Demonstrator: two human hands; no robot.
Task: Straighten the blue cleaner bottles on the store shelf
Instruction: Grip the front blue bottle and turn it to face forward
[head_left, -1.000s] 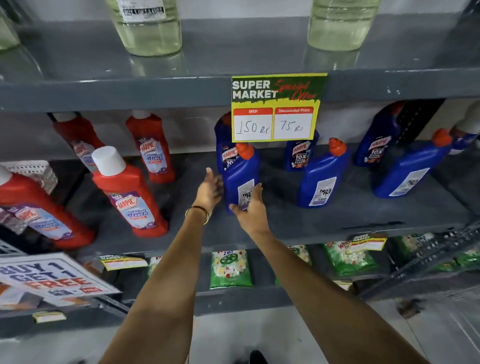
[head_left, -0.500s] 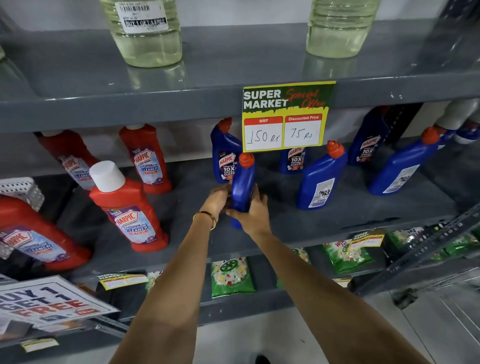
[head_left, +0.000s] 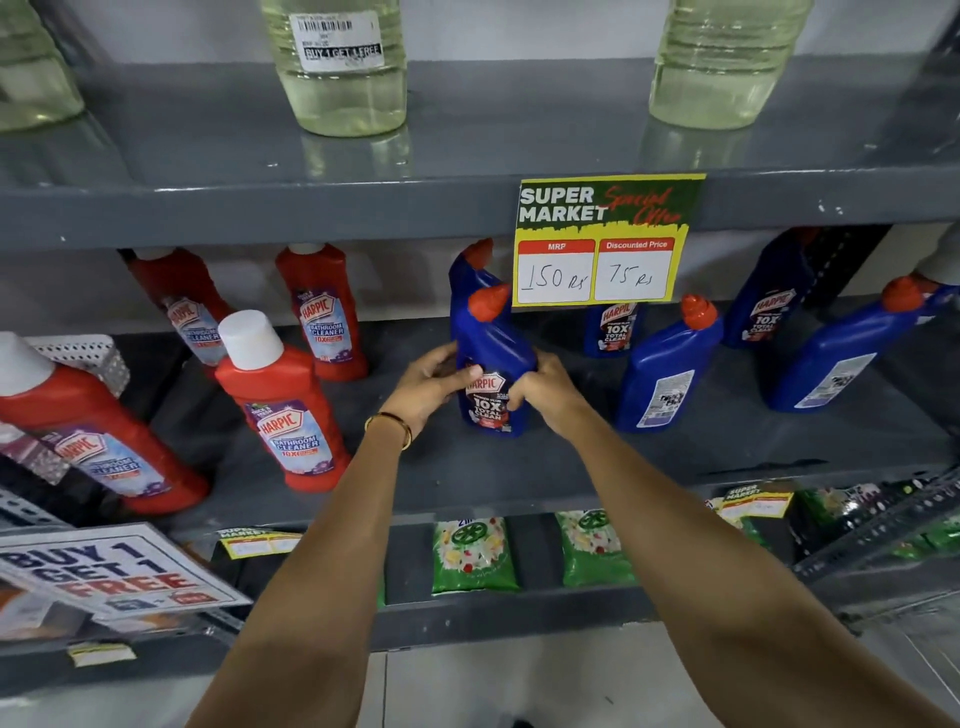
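Observation:
A blue cleaner bottle (head_left: 493, 358) with an orange cap stands on the grey middle shelf (head_left: 519, 467), its front label facing me. My left hand (head_left: 428, 384) grips its left side and my right hand (head_left: 545, 392) grips its right side. Directly behind it stands another blue bottle (head_left: 467, 270), mostly hidden. To the right, two blue bottles (head_left: 667, 364) (head_left: 847, 348) show their back labels and lean. Farther back stand two more with front labels (head_left: 613, 327) (head_left: 769, 296), the first partly hidden by the price sign.
Red bathroom cleaner bottles (head_left: 283, 400) fill the shelf's left half. A yellow price sign (head_left: 602, 239) hangs from the upper shelf's edge. Clear liquid bottles (head_left: 340, 67) stand above. Green packets (head_left: 472, 553) lie on the lower shelf. A buy-one-get-one sign (head_left: 109, 571) sits lower left.
Both hands closed on the front blue bottle and turned it, so its back label gave way to the front label facing me. The camera shifted slightly.

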